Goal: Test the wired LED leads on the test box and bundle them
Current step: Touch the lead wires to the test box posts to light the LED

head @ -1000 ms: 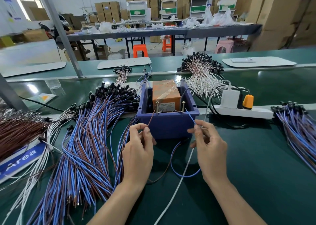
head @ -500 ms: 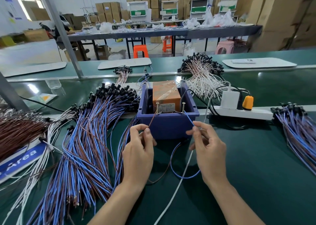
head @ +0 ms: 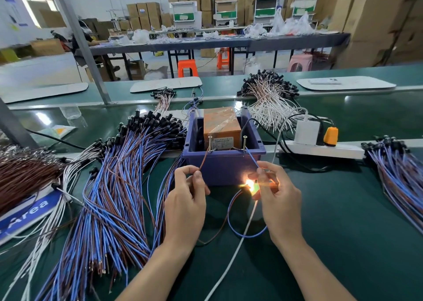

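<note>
We read this as the test step, mid-contact. The left hand sits in front of the box, thumb and forefinger pinching the brown wire. The wire runs up to the left screw on the box's front rim and looks to be touching it. The right hand, also in front of the box, pinches the blue wire, whose end reaches the base of the right screw.

The LED glows bright orange just in front of the box, against the right hand's fingers. The glare hides how it is held. The slack of the lead loops down toward us from the box.

We judge this lead passes, since it lights.

Next move: lift both ends off the screws and keep them apart. Then lay the lead with the tested ones and pick a fresh one. There is a big pile left of the box and a smaller pile to its right. We cannot tell which holds tested leads. Bundling is not yet started.
</note>
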`<state>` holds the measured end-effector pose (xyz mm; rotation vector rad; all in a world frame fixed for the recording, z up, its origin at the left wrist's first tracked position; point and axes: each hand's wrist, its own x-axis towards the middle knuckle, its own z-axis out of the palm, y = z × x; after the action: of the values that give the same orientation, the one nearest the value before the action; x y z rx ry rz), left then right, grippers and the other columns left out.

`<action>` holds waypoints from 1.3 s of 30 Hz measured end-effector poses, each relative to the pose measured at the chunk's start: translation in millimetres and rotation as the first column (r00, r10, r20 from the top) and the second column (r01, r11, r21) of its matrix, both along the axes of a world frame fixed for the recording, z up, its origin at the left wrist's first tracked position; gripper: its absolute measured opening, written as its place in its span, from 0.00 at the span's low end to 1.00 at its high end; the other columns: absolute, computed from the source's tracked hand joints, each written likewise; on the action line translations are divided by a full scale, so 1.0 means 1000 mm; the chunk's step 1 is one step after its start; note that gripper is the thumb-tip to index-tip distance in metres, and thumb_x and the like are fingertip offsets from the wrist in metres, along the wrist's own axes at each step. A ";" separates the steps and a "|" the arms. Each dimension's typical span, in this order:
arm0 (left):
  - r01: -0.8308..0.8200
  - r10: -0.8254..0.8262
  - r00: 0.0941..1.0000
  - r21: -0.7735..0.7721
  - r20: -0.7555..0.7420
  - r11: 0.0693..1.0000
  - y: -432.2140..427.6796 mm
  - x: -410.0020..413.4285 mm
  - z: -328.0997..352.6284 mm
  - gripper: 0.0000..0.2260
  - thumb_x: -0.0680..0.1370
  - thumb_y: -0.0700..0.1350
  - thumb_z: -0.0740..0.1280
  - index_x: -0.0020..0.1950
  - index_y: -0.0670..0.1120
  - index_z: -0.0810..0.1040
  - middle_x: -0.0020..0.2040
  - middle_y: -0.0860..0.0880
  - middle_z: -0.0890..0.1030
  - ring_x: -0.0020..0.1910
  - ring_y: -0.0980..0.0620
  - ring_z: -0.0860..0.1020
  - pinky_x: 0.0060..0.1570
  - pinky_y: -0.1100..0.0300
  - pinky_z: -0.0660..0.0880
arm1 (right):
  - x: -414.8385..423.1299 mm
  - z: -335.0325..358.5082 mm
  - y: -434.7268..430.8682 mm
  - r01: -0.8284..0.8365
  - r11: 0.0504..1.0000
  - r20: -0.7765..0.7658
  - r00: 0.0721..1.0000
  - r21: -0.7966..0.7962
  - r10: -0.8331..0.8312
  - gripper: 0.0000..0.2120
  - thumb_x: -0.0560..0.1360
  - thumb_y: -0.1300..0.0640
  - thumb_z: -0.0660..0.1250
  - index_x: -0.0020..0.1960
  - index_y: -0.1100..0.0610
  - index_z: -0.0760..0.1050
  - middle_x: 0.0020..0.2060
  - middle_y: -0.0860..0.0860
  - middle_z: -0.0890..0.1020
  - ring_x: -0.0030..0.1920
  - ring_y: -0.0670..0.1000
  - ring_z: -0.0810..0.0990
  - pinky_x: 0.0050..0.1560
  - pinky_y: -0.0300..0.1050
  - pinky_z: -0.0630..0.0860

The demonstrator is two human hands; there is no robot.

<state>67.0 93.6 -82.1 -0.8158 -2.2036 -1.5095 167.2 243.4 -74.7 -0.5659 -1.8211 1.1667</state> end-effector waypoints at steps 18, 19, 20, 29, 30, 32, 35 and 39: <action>0.013 -0.013 1.000 0.002 0.024 1.000 -0.001 0.000 0.000 0.03 0.85 0.53 0.56 0.53 0.61 0.66 0.38 0.58 0.81 0.29 0.54 0.77 0.29 0.59 0.72 | 0.000 0.000 0.000 -0.007 1.000 -0.018 1.000 -0.023 0.007 0.11 0.80 0.44 0.64 0.58 0.45 0.80 0.38 0.45 0.84 0.32 0.44 0.82 0.32 0.30 0.74; 0.012 -0.012 1.000 0.004 0.026 1.000 -0.001 0.000 0.000 0.03 0.85 0.53 0.56 0.53 0.61 0.66 0.37 0.58 0.81 0.29 0.55 0.77 0.30 0.58 0.72 | 0.000 0.000 -0.001 -0.007 1.000 -0.023 1.000 -0.023 0.007 0.13 0.79 0.42 0.63 0.58 0.45 0.80 0.38 0.44 0.84 0.32 0.44 0.82 0.33 0.31 0.75; 0.010 -0.010 1.000 0.007 0.026 1.000 -0.001 0.000 0.000 0.03 0.85 0.54 0.56 0.53 0.61 0.66 0.37 0.58 0.81 0.29 0.55 0.77 0.30 0.56 0.73 | 0.000 0.001 -0.001 -0.012 1.000 -0.027 1.000 -0.026 0.011 0.14 0.78 0.41 0.62 0.58 0.45 0.80 0.38 0.43 0.84 0.32 0.45 0.82 0.33 0.33 0.76; -0.033 0.002 0.990 0.216 0.143 0.976 -0.004 0.005 0.016 0.05 0.86 0.50 0.57 0.56 0.58 0.71 0.42 0.57 0.84 0.37 0.54 0.81 0.38 0.69 0.72 | 0.007 0.006 -0.002 -0.014 0.992 -0.119 0.993 -0.123 0.000 0.09 0.84 0.48 0.58 0.60 0.38 0.74 0.43 0.42 0.84 0.32 0.44 0.79 0.35 0.32 0.74; -0.022 -0.021 0.986 0.249 0.168 0.968 -0.006 0.008 0.019 0.05 0.86 0.49 0.57 0.55 0.57 0.71 0.42 0.56 0.85 0.37 0.54 0.81 0.39 0.70 0.72 | 0.009 0.006 -0.002 -0.012 0.990 -0.131 0.991 -0.142 -0.007 0.10 0.85 0.50 0.58 0.59 0.38 0.75 0.42 0.43 0.83 0.32 0.43 0.78 0.35 0.32 0.74; 0.019 -0.081 0.976 0.291 0.202 0.957 -0.010 0.013 0.027 0.06 0.86 0.47 0.59 0.52 0.56 0.74 0.43 0.55 0.84 0.35 0.57 0.78 0.36 0.69 0.72 | 0.013 0.008 -0.003 -0.022 0.985 -0.151 0.989 -0.174 -0.004 0.09 0.85 0.51 0.59 0.57 0.41 0.76 0.41 0.45 0.83 0.33 0.44 0.78 0.35 0.33 0.73; 0.104 -0.166 0.966 0.291 0.198 0.951 -0.012 0.020 0.047 0.05 0.84 0.48 0.64 0.50 0.56 0.78 0.39 0.56 0.80 0.33 0.59 0.71 0.33 0.69 0.69 | 0.019 0.018 -0.006 -0.059 0.974 -0.190 0.982 -0.218 0.017 0.09 0.85 0.53 0.60 0.55 0.45 0.78 0.39 0.47 0.83 0.34 0.44 0.79 0.36 0.36 0.75; 0.336 -0.400 0.903 0.318 0.160 0.886 0.000 0.038 0.088 0.03 0.82 0.45 0.68 0.50 0.52 0.81 0.35 0.57 0.79 0.33 0.59 0.74 0.34 0.68 0.71 | 0.024 0.046 -0.014 -0.133 0.964 -0.294 0.954 -0.231 0.061 0.11 0.84 0.58 0.63 0.51 0.46 0.82 0.40 0.49 0.85 0.36 0.46 0.82 0.39 0.35 0.78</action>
<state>104.8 93.5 5.9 -1.0596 -1.9785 -2.1387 191.6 228.9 -28.3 -0.4249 -1.4809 1.4770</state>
